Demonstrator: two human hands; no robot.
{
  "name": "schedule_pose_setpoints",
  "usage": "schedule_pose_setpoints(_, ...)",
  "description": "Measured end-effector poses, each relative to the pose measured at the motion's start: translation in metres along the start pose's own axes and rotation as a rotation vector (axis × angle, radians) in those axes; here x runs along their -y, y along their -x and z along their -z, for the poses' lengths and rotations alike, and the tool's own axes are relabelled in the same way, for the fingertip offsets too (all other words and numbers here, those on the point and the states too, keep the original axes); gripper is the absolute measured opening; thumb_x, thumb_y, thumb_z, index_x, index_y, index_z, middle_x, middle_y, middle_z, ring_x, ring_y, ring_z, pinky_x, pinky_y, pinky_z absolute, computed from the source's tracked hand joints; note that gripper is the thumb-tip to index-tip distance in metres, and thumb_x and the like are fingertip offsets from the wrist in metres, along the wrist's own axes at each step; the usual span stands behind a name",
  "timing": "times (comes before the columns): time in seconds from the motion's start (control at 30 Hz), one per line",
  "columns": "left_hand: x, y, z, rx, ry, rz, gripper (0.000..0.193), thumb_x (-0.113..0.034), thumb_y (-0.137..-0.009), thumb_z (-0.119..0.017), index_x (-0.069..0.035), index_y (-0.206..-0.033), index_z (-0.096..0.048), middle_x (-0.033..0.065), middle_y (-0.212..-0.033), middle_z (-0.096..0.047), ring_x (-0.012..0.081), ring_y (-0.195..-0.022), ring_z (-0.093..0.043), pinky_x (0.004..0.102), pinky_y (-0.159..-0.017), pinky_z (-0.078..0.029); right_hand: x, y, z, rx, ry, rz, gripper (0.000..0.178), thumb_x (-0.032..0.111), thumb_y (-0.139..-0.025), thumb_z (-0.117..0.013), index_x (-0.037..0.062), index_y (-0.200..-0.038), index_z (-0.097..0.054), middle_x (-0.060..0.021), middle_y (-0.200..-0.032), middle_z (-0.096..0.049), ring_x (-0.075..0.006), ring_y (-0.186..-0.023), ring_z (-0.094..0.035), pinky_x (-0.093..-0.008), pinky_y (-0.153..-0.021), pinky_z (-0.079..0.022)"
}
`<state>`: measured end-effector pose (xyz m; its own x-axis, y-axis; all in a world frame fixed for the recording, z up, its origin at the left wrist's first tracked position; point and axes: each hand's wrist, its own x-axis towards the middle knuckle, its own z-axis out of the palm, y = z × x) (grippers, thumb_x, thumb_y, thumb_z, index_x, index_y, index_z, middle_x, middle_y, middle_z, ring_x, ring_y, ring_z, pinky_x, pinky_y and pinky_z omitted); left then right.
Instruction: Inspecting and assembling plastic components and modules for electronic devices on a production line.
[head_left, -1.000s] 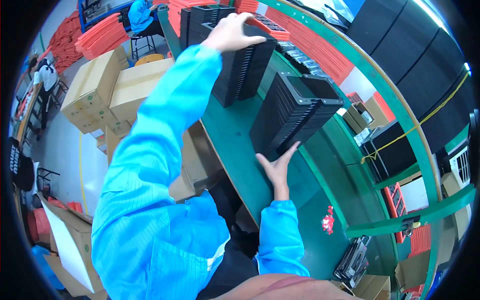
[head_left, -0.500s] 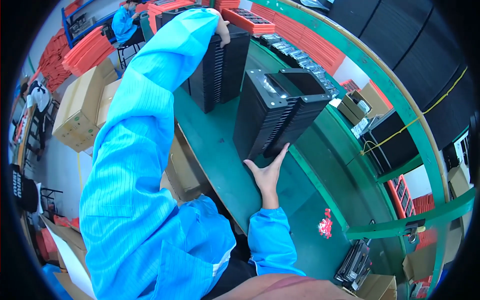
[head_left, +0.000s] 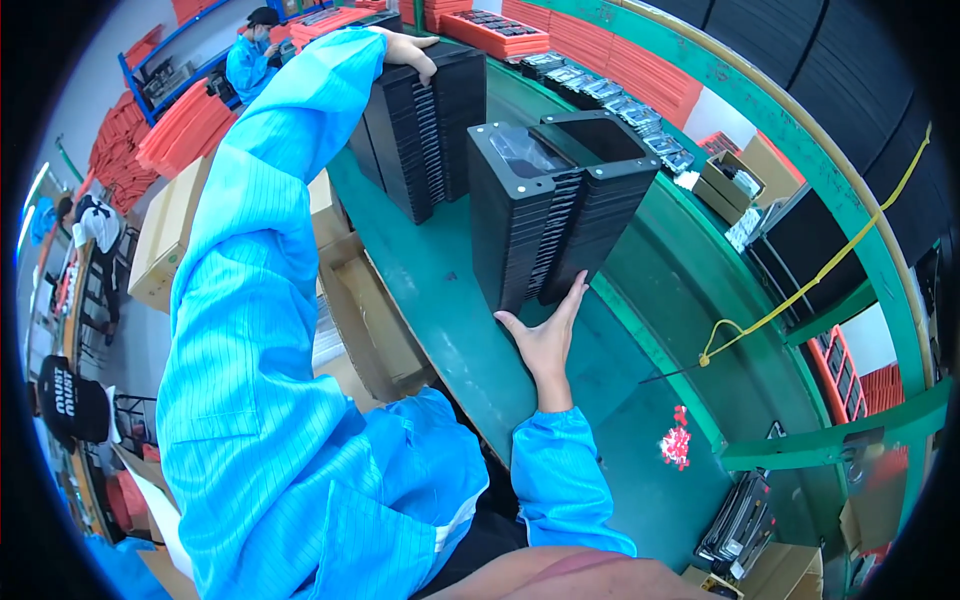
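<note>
Two tall stacks of flat black frames stand on the green bench. Over the top edge of the farther stack (head_left: pixel 455 115) lies my left hand (head_left: pixel 408 52), thumb stretched out and at least one finger bent down the near side; its other fingers are partly hidden. The nearer stack (head_left: pixel 515 225) has two columns meeting at a notched seam, with silvery dots at the top corners. My right hand (head_left: pixel 548 345) is against its base, thumb and fingers spread in a wide V across the two columns.
A heap of small red and white pieces (head_left: pixel 676 447) lies on the bench (head_left: pixel 400 275). Dark flat parts (head_left: pixel 735 525) stand near its right end. Green rails (head_left: pixel 830 450) and a yellow cord (head_left: pixel 800 295) border the right. Cardboard boxes (head_left: pixel 175 235) stand left; co-workers sit beyond.
The view has shifted slightly. On the farther stack, my left thumb now reaches out to the right and the hand lies flatter. My right hand stays at the nearer stack's base.
</note>
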<state>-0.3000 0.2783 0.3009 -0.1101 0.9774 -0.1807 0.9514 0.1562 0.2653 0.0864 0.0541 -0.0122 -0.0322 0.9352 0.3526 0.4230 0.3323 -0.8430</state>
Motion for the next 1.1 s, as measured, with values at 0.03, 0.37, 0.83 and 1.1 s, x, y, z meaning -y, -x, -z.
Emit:
schedule_pose_setpoints(0.03, 0.004, -0.003, -0.001, 0.019, 0.06, -0.026, 0.12, -0.032, -0.066, -0.079, -0.019, -0.171, -0.021, 0.0234, -0.151, -0.053, 0.0344, -0.137, -0.05, 0.0398, -0.113, -0.042, 0.0, 0.0, -0.001, -0.005, -0.002, 0.003, 0.146, 0.033, -0.063, -0.102, 0.0025, -0.167, -0.004, -0.0338, -0.169, -0.014, -0.0494, -0.159, -0.011, -0.0533, -0.127, -0.023)
schedule_pose_setpoints(0.37, 0.009, 0.001, 0.009, 0.124, 0.302, -0.13, 0.111, -0.035, -0.068, -0.08, -0.018, -0.167, -0.033, 0.0227, -0.146, -0.055, 0.0335, -0.128, -0.058, 0.0391, -0.108, -0.045, -0.001, 0.002, -0.002, -0.034, -0.002, -0.002, 0.145, 0.034, -0.062, -0.102, 0.0047, -0.167, -0.006, -0.0341, -0.169, -0.017, -0.05, -0.158, -0.013, -0.0536, -0.126, -0.026)
schedule_pose_setpoints(0.83, -0.003, 0.03, -0.013, -0.132, 0.281, -0.341, 0.107, -0.023, -0.069, -0.081, -0.007, -0.164, -0.035, 0.015, -0.115, -0.073, 0.0238, -0.115, -0.065, 0.0334, -0.104, -0.047, -0.001, 0.001, -0.001, -0.066, 0.021, 0.015, 0.147, 0.033, -0.059, -0.103, 0.0074, -0.167, -0.007, -0.0303, -0.169, -0.019, -0.0475, -0.158, -0.018, -0.0511, -0.125, -0.031)
schedule_pose_setpoints(1.1, -0.064, 0.082, 0.002, -0.168, 0.191, -0.376, 0.105, -0.029, -0.071, -0.082, -0.011, -0.164, -0.037, 0.0173, -0.127, -0.069, 0.0247, -0.12, -0.064, 0.0318, -0.105, -0.047, 0.0, 0.003, -0.001, -0.093, -0.022, 0.015, 0.145, 0.038, -0.059, -0.102, 0.0088, -0.168, -0.01, -0.0378, -0.165, -0.021, -0.0521, -0.156, -0.02, -0.054, -0.124, -0.03)
